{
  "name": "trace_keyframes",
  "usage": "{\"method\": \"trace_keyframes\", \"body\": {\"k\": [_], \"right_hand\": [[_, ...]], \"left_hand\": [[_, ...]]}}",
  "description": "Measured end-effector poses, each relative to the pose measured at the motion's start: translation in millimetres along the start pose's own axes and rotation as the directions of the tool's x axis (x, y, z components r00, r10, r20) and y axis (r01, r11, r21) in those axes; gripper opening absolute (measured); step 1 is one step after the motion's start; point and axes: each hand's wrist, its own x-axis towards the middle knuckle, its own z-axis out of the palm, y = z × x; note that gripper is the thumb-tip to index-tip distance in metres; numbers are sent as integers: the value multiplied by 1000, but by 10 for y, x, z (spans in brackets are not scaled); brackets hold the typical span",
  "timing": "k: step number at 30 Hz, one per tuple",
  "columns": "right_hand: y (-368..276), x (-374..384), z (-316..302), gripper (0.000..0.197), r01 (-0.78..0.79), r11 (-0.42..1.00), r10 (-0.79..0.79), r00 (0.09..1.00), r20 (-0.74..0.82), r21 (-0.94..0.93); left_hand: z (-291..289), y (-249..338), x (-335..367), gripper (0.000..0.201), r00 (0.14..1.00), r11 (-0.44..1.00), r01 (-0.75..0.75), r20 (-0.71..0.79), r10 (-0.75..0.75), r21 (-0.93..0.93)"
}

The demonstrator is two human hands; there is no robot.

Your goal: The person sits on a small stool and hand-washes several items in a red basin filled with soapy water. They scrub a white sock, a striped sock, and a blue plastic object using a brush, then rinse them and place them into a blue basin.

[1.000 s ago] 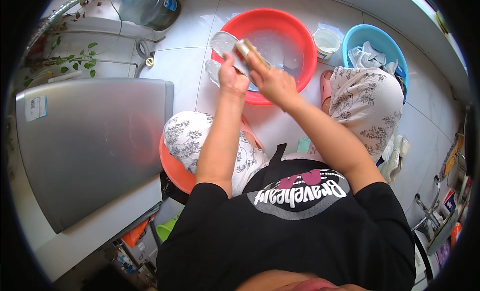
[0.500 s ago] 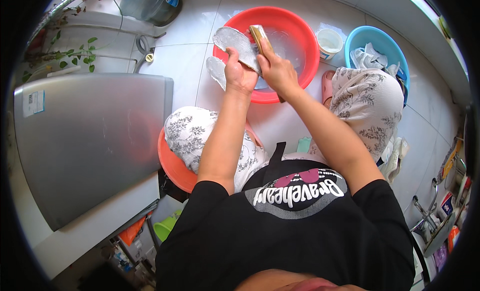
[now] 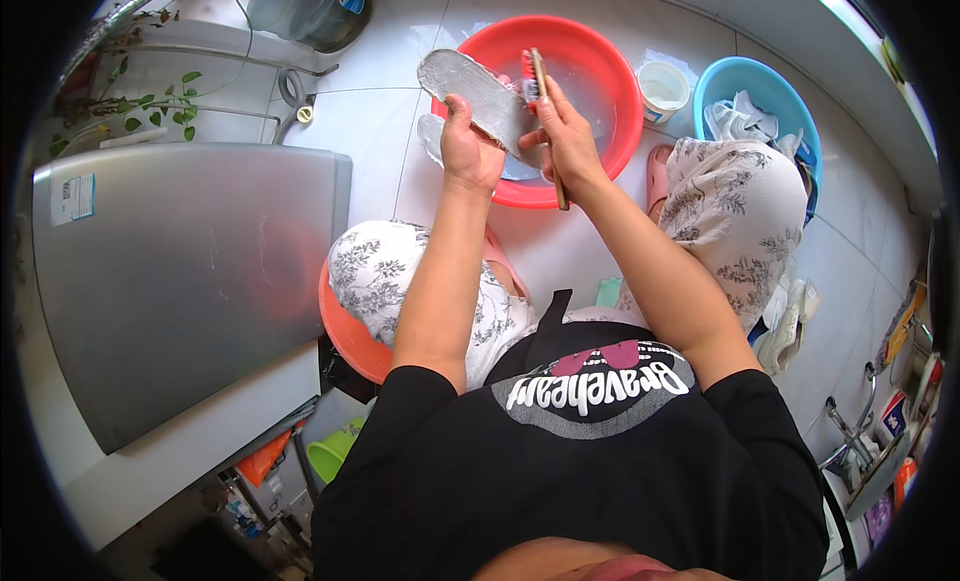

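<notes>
Upper centre: the left hand (image 3: 472, 151) pinches a grey insole (image 3: 470, 86) over the red basin (image 3: 624, 111), the right hand's (image 3: 572, 146) fingers wrap a brush (image 3: 540, 73); scrubbing seems unfinished, a second insole (image 3: 430, 136) lying at left.

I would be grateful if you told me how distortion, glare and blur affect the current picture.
In the head view, the white sill bows visibly; also in the head view, the silver panel carries a hazy reddish sheen; in the head view, the brush in the right hand looks fairly sharp.
</notes>
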Motion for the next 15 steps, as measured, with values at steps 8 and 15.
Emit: {"method": "trace_keyframes", "body": {"k": [8,15], "right_hand": [[-80,65,-280,43,-357,761,135,904,406,542],[-74,-6,-139,46,-201,792,57,964,258,577]], "left_hand": [[251,-31,-215,67,808,612,-524,573,138,592],[202,-180,-166,48,585,98,-551,299,754,829]]}}
